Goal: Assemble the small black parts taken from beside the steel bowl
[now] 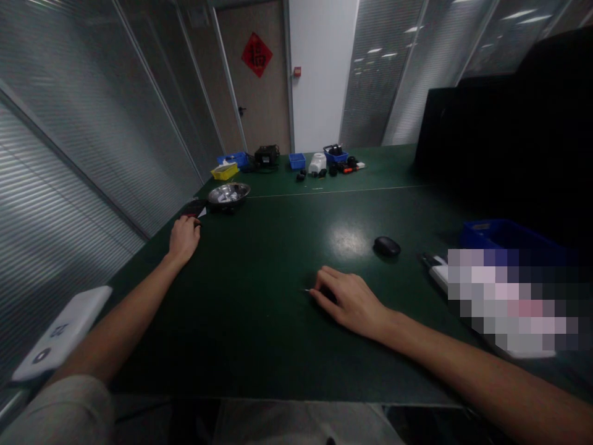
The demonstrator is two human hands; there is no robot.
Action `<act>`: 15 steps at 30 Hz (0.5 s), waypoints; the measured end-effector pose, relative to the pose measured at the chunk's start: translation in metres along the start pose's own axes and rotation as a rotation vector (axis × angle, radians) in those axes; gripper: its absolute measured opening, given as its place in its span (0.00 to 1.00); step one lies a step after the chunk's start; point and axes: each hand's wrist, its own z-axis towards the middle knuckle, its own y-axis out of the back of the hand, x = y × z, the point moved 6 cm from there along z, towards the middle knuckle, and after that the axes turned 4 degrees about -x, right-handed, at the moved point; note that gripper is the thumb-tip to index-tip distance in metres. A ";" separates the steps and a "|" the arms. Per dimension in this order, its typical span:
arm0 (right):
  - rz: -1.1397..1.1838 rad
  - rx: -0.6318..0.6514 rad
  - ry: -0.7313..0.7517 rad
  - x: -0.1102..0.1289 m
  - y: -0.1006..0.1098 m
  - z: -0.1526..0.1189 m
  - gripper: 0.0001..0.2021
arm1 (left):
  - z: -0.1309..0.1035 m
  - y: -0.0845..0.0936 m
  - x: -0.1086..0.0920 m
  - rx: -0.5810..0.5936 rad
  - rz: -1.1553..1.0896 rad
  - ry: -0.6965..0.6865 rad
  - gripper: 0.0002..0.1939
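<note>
My right hand [349, 303] rests low over the green table, thumb and forefinger pinched on a small thin shiny piece [306, 290], too small to name. Farther off on the left, my left hand [185, 238] is closed at the table's edge, with a bit of something dark at its fingertips that I cannot make out. Just beyond that hand lie a dark flat object [192, 207] and a white scrap [202, 212]. A shiny metal bowl [229, 194] with pale pieces inside stands past them. To the right of my right hand is a black computer mouse [387, 246].
Blue bins [297, 162], a yellow tray [225, 172], a black box-shaped device [267, 155] and a white container [317, 163] line the far end. At right are a blue bin [482, 226], a white blurred-out item [528, 349] and dark monitors [472, 130]. A white case [65, 330] lies left.
</note>
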 end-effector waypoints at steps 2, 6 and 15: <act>-0.006 0.001 -0.003 0.000 0.000 0.000 0.08 | 0.001 -0.001 0.000 0.002 0.000 -0.002 0.17; -0.003 -0.002 0.002 0.001 0.000 -0.001 0.08 | 0.003 -0.003 0.004 0.007 -0.006 0.010 0.17; 0.010 -0.005 0.000 -0.001 0.000 -0.001 0.08 | 0.004 0.001 0.009 0.005 -0.001 0.047 0.16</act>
